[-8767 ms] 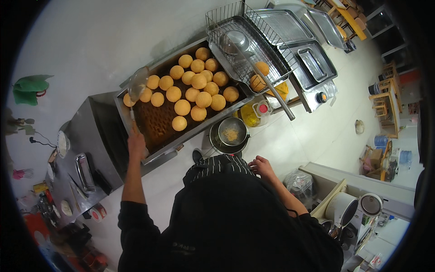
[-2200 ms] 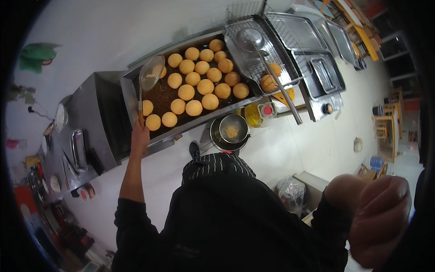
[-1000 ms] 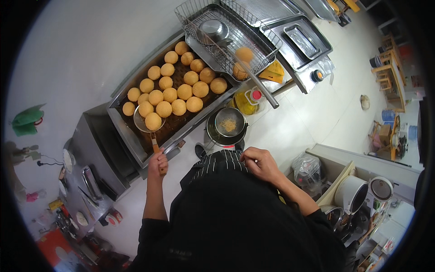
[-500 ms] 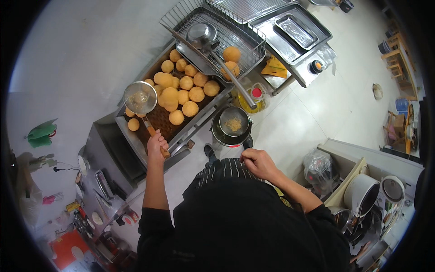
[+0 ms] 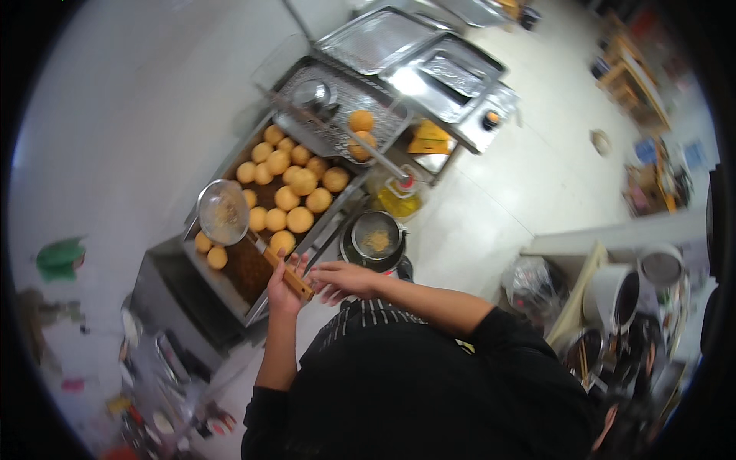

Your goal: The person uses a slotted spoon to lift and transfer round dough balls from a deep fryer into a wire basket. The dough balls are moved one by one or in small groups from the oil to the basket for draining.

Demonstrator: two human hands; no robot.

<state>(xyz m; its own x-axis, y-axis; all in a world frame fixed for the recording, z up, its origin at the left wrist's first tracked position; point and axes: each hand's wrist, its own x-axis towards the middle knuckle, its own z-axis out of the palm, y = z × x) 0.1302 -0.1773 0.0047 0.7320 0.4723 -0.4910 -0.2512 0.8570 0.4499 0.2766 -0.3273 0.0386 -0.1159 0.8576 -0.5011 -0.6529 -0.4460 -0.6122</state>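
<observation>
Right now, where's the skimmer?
Head view, left of centre: the skimmer is held over the fryer's left end above the golden balls, its wooden handle in the left hand.

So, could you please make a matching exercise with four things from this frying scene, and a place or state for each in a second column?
Things:
1. skimmer
2. golden balls
3. small pot
4. wire rack

Places or states:
a. floating in the dark oil of the fryer
b. on the floor beside the fryer, crumbs inside
c. held by its wooden handle in the left hand
d. at the far end of the fryer, with two balls on it

Pairs: 1-c, 2-a, 3-b, 4-d
</observation>
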